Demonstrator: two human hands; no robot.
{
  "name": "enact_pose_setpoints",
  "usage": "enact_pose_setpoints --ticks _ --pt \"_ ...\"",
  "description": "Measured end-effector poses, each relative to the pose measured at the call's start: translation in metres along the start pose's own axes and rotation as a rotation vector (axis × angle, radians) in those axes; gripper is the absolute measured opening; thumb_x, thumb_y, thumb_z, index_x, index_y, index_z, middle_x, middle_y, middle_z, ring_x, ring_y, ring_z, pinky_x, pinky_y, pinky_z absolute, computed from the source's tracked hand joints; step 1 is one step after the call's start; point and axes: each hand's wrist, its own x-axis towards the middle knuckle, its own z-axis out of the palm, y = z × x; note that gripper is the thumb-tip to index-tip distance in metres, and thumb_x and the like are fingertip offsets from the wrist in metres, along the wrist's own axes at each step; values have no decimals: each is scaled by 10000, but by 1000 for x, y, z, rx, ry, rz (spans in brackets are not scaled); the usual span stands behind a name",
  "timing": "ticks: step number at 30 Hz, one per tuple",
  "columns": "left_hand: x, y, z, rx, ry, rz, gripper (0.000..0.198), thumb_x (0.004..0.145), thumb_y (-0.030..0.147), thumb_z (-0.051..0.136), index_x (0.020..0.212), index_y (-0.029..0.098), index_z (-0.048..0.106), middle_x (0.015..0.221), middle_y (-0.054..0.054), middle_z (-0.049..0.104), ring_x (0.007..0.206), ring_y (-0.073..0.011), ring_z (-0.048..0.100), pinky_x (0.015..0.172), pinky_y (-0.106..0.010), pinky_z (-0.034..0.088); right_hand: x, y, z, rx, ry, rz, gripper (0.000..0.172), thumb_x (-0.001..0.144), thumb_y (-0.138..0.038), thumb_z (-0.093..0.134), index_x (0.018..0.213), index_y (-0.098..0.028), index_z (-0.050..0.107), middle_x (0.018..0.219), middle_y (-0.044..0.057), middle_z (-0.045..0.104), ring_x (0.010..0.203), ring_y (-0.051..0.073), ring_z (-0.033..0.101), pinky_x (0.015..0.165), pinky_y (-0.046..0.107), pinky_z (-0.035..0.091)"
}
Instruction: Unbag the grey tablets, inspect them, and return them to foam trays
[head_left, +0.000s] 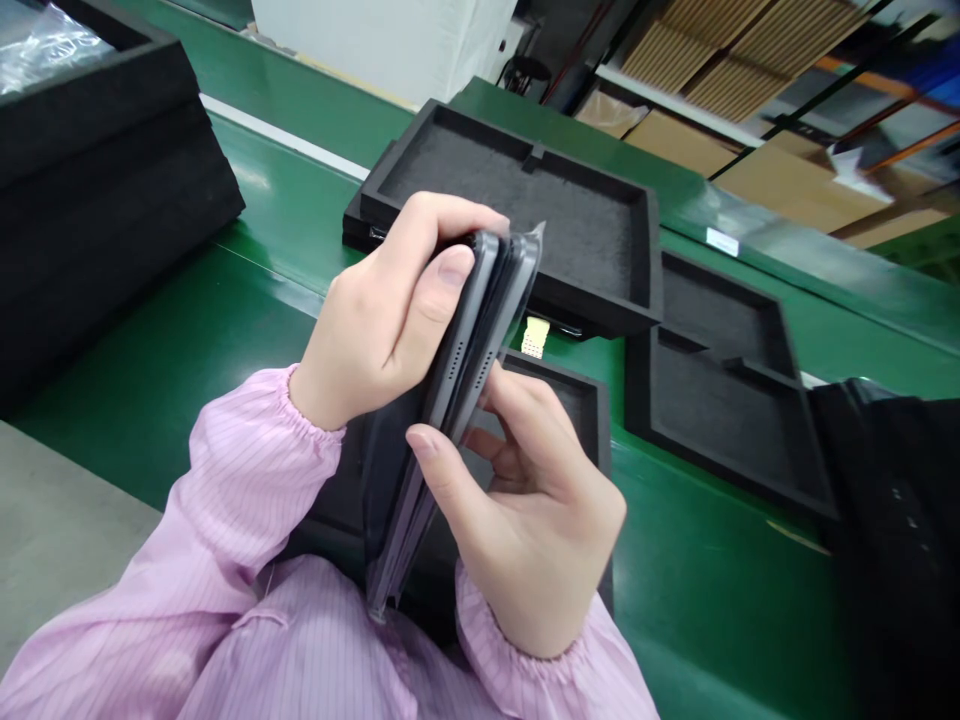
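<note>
"What are the fingers [429,285] doing?"

"Both sets are closed around two thin dark tablets [460,350], apart only by the pair's thickness."

"And the left hand [367,320]?"

"It comes from the left, thumb laid straight along the left tablet's side, index finger arched over to the far end."

"The right hand [536,510]?"

"Nearer and lower, back of the hand to the right. Its thumb presses the left tablet's edge; its fingers curl against the right tablet, so the pair sits between."

"How do the tablets stand?"

"On edge, side by side, a dark seam between them, near ends reaching toward the person's lap. A bit of film [539,232] pokes up at the far corner."

"The arms?"

"Pink sleeves [259,450], gathered at both wrists."

"Beyond that?"

"Below the hands, a black near tray [602,410]; past it a yellow label [535,337] and a far tray [480,160]. A right tray [727,400] also lies on the green counter [697,580]; a tray stack [97,170] stands left."
</note>
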Motion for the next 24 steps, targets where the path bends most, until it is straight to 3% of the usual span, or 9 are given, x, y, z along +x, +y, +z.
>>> enact_pose_setpoints --ticks 6,10,17,24 --pt "-3 8 -1 11 21 -47 329 1039 260 304 1150 177 602 1154 -96 713 1009 -183 697 851 -318 557 1 2 0 45 -20 -19 417 787 -114 760 1179 -246 710 1025 32 652 916 142 649 718 231 647" --pt "-4 12 -1 71 39 -89 325 1038 336 332 1149 206 608 1064 -71 727 953 -212 715 786 -319 563 1 2 -1 45 -23 -10 424 777 -98 749 1172 -248 712 1035 30 651 915 140 645 711 226 637" --pt "-5 19 -3 148 24 -45 343 1044 294 298 1151 198 609 1145 -56 709 1050 -216 702 830 -343 584 -1 1 -3 23 -22 16 433 766 -79 708 1163 -250 707 1021 31 648 909 162 640 682 257 628" --pt "-5 15 -5 82 29 -58 326 1035 327 344 1140 192 621 1126 -72 701 1019 -218 685 887 -382 543 -1 -1 -3 38 -17 35 420 765 -91 698 1157 -239 691 1024 35 646 910 157 646 695 248 632"
